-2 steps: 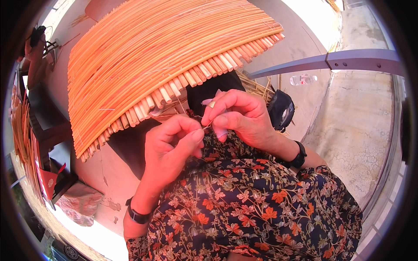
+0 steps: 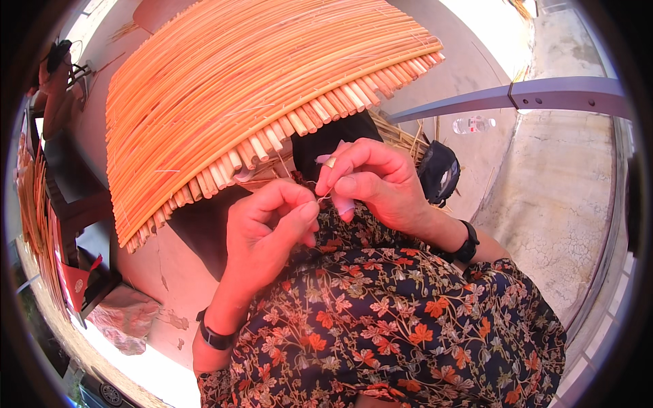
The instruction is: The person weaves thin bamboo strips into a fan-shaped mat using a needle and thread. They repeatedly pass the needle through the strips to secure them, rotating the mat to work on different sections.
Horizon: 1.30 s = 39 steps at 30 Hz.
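Both hands meet over my lap, just below the near edge of a reed mat (image 2: 272,75). With thumb and forefinger, my left hand (image 2: 269,221) pinches one end of a thin, light thread-like strand (image 2: 325,198). My right hand (image 2: 377,180) is closed at the strand's other side, its thumb against the bent fingers. A patterned gold band (image 2: 330,162) sits on a right finger, and pale purple covering (image 2: 344,206) shows around other fingertips. Whether a needle is on the strand is too small to tell. The mat's reeds are stitched in rows, their cut ends toward me.
A grey curved bar (image 2: 571,93) crosses at right. A clear bottle (image 2: 474,124) lies on the floor behind it. A black bag-like object (image 2: 439,173) is beside my right wrist. Left stand dark furniture (image 2: 75,170), bundled reeds (image 2: 35,211) and a rock (image 2: 124,316).
My right thumb and hand have shifted up very slightly. My left hand and the mat look the same.
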{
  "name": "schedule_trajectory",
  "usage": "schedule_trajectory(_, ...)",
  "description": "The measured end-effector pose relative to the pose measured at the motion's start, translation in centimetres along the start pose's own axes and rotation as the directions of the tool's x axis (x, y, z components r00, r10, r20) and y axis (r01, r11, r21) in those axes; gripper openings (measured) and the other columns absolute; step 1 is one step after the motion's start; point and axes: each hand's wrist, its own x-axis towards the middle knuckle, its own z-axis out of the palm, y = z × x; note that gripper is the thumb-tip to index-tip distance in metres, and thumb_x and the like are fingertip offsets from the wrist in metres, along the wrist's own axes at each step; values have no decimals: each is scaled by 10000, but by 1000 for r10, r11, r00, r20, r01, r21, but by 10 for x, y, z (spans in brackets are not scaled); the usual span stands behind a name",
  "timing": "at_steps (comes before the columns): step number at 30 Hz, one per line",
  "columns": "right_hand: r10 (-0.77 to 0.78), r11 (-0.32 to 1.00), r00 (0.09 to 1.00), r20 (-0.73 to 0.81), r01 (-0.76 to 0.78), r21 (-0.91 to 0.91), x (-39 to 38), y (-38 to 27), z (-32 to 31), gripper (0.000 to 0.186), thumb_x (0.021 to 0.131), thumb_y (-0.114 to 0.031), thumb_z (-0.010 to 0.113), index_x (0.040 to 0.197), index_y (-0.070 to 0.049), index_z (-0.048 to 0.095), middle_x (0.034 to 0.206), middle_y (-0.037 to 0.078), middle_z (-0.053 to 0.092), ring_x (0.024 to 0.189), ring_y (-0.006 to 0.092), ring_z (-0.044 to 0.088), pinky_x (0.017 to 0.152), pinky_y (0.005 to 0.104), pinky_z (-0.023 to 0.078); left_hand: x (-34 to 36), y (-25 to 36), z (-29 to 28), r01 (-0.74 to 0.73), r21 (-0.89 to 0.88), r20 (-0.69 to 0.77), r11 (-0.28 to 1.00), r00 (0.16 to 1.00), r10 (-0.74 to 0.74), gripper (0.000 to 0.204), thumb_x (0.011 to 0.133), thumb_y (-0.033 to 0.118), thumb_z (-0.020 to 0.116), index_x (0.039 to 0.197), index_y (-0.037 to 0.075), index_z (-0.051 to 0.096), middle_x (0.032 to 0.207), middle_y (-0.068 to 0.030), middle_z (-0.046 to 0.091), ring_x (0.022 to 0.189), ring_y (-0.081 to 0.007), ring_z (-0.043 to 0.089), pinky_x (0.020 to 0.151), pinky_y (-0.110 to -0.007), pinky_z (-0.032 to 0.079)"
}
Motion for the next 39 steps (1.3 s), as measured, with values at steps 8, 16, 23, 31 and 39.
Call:
schedule_trajectory(8, 41, 999, 999, -25, -41, 33, 1, 4, 1, 111, 1031, -144, 581, 1043, -43, 627, 1014, 94, 695, 655, 100, 621, 993, 359, 473, 1, -3, -4, -6, -18, 19, 1000, 1000, 6, 85, 975, 83, 681, 988, 0, 668, 816, -8, 665, 688, -50, 628, 624, -191, 496)
schedule_trajectory(16, 28, 999, 998, -53, -26, 27, 3, 5, 4, 77, 1020, -88, 596, 1036, -15, 617, 1019, 108, 668, 687, 106, 628, 591, 223, 511, 6, -1, 1, -36, 127, -24, 991, 999, 39, 86, 981, 60, 676, 1013, -19, 689, 791, -27, 694, 683, -58, 647, 616, -204, 529)
schedule_trajectory(23, 53, 998, 998, -24, -52, 44, 4, 8, 6, 77, 980, -21, 639, 1055, -16, 621, 1080, 113, 650, 720, 116, 644, 611, 235, 543, 4, -9, -4, -35, -13, 9, 999, 999, 35, 114, 1013, 82, 643, 1035, -17, 695, 838, -49, 715, 733, -78, 676, 641, -216, 557)
schedule_trajectory(31, 23, 996, 1000, 9, -24, 88, 10, 7, 11, 73, 1014, -63, 611, 1062, -11, 629, 1152, 140, 631, 758, 122, 649, 622, 238, 554, 2, -12, -4, -111, 100, -27, 989, 993, 114, 132, 1008, 63, 643, 1067, -30, 715, 912, -64, 729, 805, -97, 693, 703, -236, 592)
schedule_trajectory(39, -18, 998, 998, 57, 22, -64, 11, 8, 12, 101, 1029, -80, 594, 1096, -4, 593, 1156, 180, 657, 747, 119, 650, 630, 245, 556, -2, -12, -7, -134, 69, -26, 989, 990, 136, 108, 965, 16, 674, 1037, -30, 740, 962, -74, 731, 805, -101, 689, 706, -231, 587)
